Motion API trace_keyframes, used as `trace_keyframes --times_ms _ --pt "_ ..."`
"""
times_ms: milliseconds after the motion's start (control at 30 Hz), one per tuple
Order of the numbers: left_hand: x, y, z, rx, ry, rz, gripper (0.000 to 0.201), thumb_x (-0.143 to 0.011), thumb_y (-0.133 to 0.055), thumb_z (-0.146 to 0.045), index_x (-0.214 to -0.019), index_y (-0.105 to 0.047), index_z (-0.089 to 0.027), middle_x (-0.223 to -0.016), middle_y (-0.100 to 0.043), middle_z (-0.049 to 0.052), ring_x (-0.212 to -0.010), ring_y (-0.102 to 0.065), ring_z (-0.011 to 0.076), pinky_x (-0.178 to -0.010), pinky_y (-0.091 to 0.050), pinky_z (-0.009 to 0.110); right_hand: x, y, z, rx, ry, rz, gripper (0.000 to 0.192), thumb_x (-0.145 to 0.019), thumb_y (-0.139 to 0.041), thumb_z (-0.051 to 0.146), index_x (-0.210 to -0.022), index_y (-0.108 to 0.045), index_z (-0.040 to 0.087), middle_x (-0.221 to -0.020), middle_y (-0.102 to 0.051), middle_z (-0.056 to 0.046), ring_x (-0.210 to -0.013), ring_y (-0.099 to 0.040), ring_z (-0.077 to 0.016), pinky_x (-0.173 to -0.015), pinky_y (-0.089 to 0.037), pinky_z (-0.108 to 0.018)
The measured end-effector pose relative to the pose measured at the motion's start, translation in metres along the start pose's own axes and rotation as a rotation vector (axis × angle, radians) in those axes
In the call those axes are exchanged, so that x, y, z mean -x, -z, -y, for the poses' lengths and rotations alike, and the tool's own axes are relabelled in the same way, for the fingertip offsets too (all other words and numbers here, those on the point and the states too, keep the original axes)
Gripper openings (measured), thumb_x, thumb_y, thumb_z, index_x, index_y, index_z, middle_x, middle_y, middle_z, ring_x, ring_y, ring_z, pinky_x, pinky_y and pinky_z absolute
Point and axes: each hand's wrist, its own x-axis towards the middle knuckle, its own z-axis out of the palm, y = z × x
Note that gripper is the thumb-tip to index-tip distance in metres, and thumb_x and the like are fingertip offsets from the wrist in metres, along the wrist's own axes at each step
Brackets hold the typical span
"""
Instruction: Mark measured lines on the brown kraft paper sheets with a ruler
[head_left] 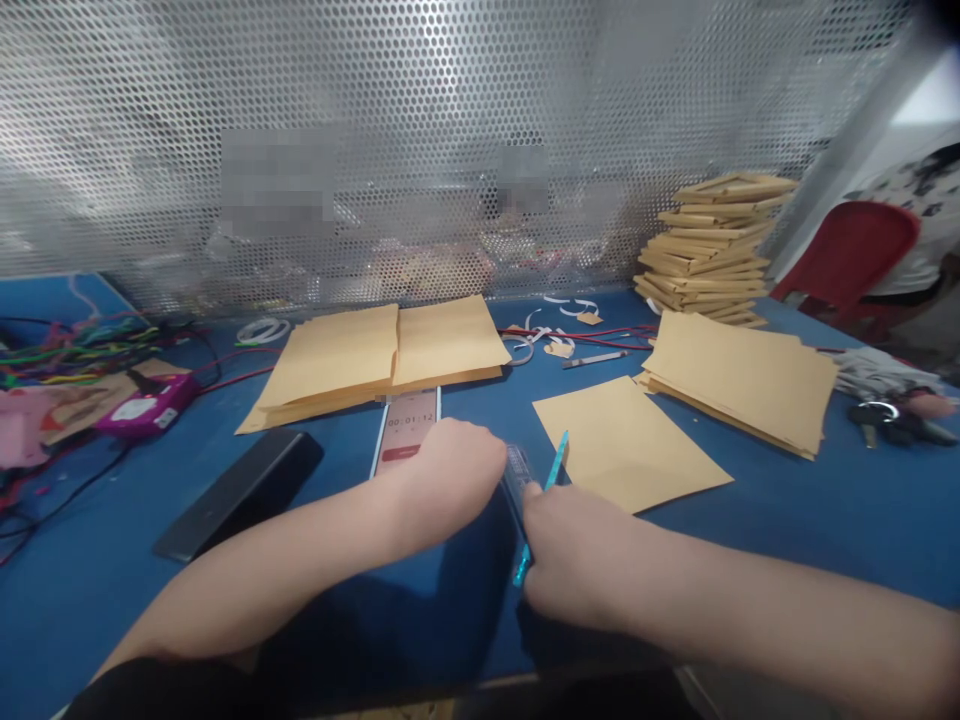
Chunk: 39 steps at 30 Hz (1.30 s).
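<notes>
The right hand [577, 555] grips a thin blue pen [541, 505]. The left hand [450, 475] is closed, pressing a clear ruler [517, 475] on the blue counter [750, 520] (light and slippery, probably). Best pressed flat at its middle.

Clear ruler [517, 470]: transparent plastic, lies flat on the blue table near the front edge, long axis running away from the viewer; near end hidden between the two hands. Pen [541, 505]: teal, slim, tilted, tip up toward the single tan sheet, lower end showing below the fist; sits just beside the ruler's right edge. Contact between pen and ruler cannot be told.
</notes>
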Motion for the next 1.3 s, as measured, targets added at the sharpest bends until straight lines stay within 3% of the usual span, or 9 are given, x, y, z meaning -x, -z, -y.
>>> trace_keyframes --times_ms 167,367,633,800,900,1000,1100,1200,1300 --pt "-0.006 -0.004 -0.01 0.115 -0.049 -0.031 0.015 -0.079 -0.06 -0.01 -0.066 -0.064 -0.015 -0.061 -0.063 0.006 -0.061 -0.066 0.0203 -0.059 -0.05 0.027 0.003 -0.001 -0.016 -0.067 -0.001 -0.04 0.023 -0.067 -0.052 0.018 -0.085 -0.066 0.014 -0.073 -0.07 -0.011 -0.06 -0.064 -0.0218 -0.045 -0.034 -0.027" --pt "-0.017 0.002 -0.015 0.218 0.094 -0.038 0.026 -0.087 -0.047 -0.02 -0.073 -0.068 -0.015 -0.067 -0.067 0.009 -0.064 -0.067 0.0233 -0.056 -0.049 0.029 0.006 -0.003 -0.027 -0.139 0.021 -0.075 0.012 -0.068 -0.05 0.018 -0.074 -0.06 0.016 -0.065 -0.065 -0.007 -0.05 -0.052 -0.0149 -0.044 -0.028 -0.025" --pt "-0.024 -0.005 -0.013 0.278 0.104 -0.019 0.02 -0.087 -0.054 -0.03 -0.081 -0.068 -0.016 -0.077 -0.069 0.009 -0.071 -0.068 0.0234 -0.06 -0.051 0.029 0.006 -0.017 -0.05 -0.237 0.111 -0.124 0.008 -0.075 -0.054 0.025 -0.08 -0.056 0.019 -0.063 -0.058 -0.001 -0.052 -0.047 -0.0128 -0.047 -0.029 -0.024" --pt "-0.027 -0.011 -0.007 0.23 0.128 -0.043 0.02 -0.088 -0.05 -0.022 -0.08 -0.066 -0.014 -0.078 -0.069 0.012 -0.071 -0.068 0.0259 -0.061 -0.052 0.033 0.004 0.002 -0.062 -0.157 0.105 -0.146 0.016 -0.077 -0.061 0.033 -0.084 -0.056 0.02 -0.074 -0.063 -0.004 -0.065 -0.055 -0.0182 -0.052 -0.031 -0.025" --pt "-0.02 -0.012 -0.004 0.191 0.088 -0.038 0.017 -0.086 -0.053 -0.018 -0.076 -0.066 -0.013 -0.074 -0.068 0.013 -0.067 -0.068 0.0268 -0.06 -0.052 0.034 -0.011 0.014 -0.067 -0.058 0.088 -0.257 0.025 -0.076 -0.065 0.038 -0.088 -0.054 0.019 -0.079 -0.062 -0.006 -0.07 -0.055 -0.0201 -0.053 -0.032 -0.026" --pt "-0.006 -0.008 -0.011 0.173 -0.006 -0.016 0.02 -0.085 -0.057 -0.019 -0.068 -0.066 -0.015 -0.064 -0.066 0.009 -0.061 -0.067 0.026 -0.057 -0.051 0.034 -0.031 0.019 -0.071 -0.016 0.094 -0.221 0.039 -0.07 -0.071 0.044 -0.092 -0.053 0.017 -0.084 -0.059 -0.007 -0.072 -0.054 -0.0203 -0.054 -0.033 -0.026" --pt "0.008 -0.002 -0.028 0.195 -0.081 0.018 0.033 -0.086 -0.06 -0.039 -0.061 -0.065 -0.017 -0.054 -0.062 0.005 -0.053 -0.063 0.0223 -0.055 -0.049 0.031 -0.046 0.021 -0.072 -0.02 0.107 -0.18 0.05 -0.063 -0.076 0.049 -0.094 -0.052 0.017 -0.089 -0.059 -0.008 -0.077 -0.055 -0.0217 -0.056 -0.035 -0.026" --pt "0.012 0.003 -0.04 0.244 -0.157 0.067 0.031 -0.083 -0.065 -0.046 -0.067 -0.067 -0.019 -0.061 -0.066 0.004 -0.058 -0.064 0.0196 -0.059 -0.049 0.027 -0.051 0.025 -0.067 -0.034 0.064 -0.165 0.044 -0.072 -0.068 0.053 -0.092 -0.052 0.017 -0.083 -0.06 -0.007 -0.071 -0.056 -0.0205 -0.053 -0.032 -0.026" --pt "0.011 0.005 -0.04 0.373 -0.214 0.06 0.018 -0.085 -0.066 -0.037 -0.077 -0.069 -0.021 -0.07 -0.069 0.002 -0.065 -0.065 0.0173 -0.064 -0.048 0.024 -0.052 0.028 -0.063 -0.048 0.036 -0.153 0.033 -0.08 -0.061 0.047 -0.089 -0.052 0.017 -0.075 -0.06 -0.006 -0.065 -0.055 -0.0193 -0.05 -0.029 -0.026"
